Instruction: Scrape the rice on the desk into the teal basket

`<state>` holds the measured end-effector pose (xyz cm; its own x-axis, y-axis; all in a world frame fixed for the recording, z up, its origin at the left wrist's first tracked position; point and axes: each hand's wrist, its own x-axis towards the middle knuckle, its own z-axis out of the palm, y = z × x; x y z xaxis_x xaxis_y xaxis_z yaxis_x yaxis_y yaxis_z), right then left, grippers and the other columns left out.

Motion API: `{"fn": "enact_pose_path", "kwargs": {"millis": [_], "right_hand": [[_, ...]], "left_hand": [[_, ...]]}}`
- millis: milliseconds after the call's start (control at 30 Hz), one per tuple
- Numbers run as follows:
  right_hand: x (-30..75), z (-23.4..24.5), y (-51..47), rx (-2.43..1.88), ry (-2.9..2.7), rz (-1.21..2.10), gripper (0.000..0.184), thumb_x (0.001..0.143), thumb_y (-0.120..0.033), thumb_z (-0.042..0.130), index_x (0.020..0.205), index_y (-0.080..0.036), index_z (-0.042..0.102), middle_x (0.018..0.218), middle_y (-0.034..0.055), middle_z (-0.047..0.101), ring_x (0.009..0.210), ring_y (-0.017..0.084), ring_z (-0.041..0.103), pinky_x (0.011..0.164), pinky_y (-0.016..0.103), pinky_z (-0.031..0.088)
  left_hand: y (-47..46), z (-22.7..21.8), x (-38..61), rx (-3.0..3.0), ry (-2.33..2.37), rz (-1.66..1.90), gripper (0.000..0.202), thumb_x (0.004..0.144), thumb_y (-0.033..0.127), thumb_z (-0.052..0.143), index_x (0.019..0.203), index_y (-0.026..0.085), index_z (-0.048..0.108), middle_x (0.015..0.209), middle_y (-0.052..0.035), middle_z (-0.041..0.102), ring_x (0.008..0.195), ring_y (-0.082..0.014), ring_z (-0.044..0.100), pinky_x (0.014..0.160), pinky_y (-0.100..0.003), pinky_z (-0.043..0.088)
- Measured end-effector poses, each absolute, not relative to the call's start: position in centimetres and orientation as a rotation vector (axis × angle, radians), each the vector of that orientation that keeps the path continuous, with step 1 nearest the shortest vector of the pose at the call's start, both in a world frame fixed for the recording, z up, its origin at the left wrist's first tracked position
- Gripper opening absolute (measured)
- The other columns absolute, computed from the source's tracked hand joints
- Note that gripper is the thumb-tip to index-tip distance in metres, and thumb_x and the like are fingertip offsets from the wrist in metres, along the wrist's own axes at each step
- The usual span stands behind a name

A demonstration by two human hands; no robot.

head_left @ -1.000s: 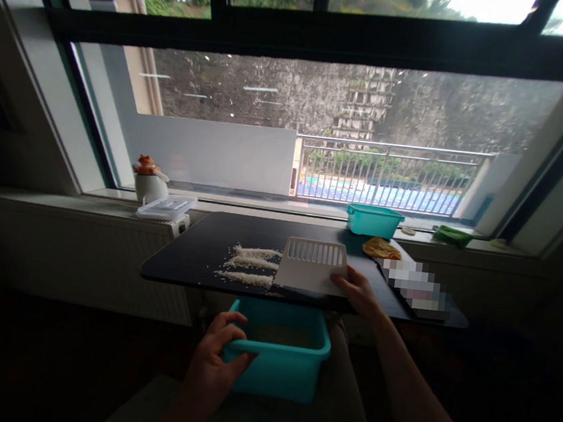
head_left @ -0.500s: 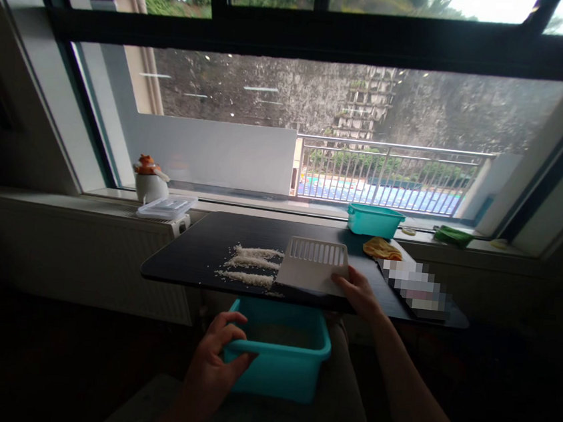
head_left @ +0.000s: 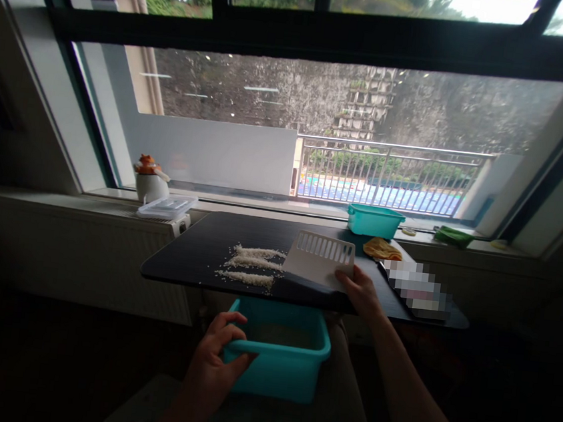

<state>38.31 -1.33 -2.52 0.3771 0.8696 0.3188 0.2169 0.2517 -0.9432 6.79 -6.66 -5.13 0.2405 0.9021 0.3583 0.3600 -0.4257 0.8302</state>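
My right hand grips the right edge of a white slotted scraper, whose lower edge rests on the dark table near its front edge. Just left of the scraper lie three rows of white grains. My left hand is closed on the left rim of a teal plastic bin held on my lap, below the table's front edge. Some pale grains lie inside the bin.
A second teal bin and a yellow cloth sit at the table's back right. A blurred flat object lies on the right. A clear lidded box and a white pot stand on the sill at left.
The scraper has tilted up and shifted slightly to the right, away from the grains. My left hand and the bin have stayed put.
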Motion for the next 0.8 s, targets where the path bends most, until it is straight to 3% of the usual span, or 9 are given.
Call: {"fn": "enact_pose_path", "kwargs": {"millis": [167, 433, 800], "right_hand": [[38.03, -2.39, -1.62, -1.259, -1.213, 0.631, 0.037, 0.063, -0.043, 0.072, 0.091, -0.019, 0.067, 0.087, 0.0058, 0.073, 0.082, 0.028, 0.066, 0.073, 0.04, 0.053], [37.97, -2.62, -1.36, -1.262, -1.22, 0.606, 0.037, 0.065, -0.044, 0.071, 0.091, -0.019, 0.065, 0.089, 0.0062, 0.073, 0.083, 0.027, 0.066, 0.078, 0.041, 0.052], [38.01, -2.07, -2.04, -1.19, -1.334, 0.777, 0.031, 0.064, -0.039, 0.072, 0.088, -0.019, 0.069, 0.083, 0.0033, 0.073, 0.078, 0.026, 0.067, 0.068, 0.036, 0.054]], "left_hand": [[-6.77, -5.07, 6.74, 1.904, 1.155, 1.149, 0.018, 0.073, 0.033, 0.065, 0.066, 0.019, 0.057, 0.111, -0.0087, 0.052, 0.099, -0.0278, 0.057, 0.075, -0.033, 0.05], [-6.8, -4.9, 6.84, 1.912, 1.157, 1.18, 0.018, 0.072, 0.033, 0.066, 0.065, 0.019, 0.058, 0.108, -0.0085, 0.054, 0.095, -0.027, 0.06, 0.077, -0.035, 0.05], [-6.71, -4.91, 6.88, 1.91, 1.161, 1.219, 0.017, 0.07, 0.032, 0.068, 0.063, 0.019, 0.059, 0.106, -0.0086, 0.056, 0.093, -0.026, 0.06, 0.071, -0.031, 0.052]]}}
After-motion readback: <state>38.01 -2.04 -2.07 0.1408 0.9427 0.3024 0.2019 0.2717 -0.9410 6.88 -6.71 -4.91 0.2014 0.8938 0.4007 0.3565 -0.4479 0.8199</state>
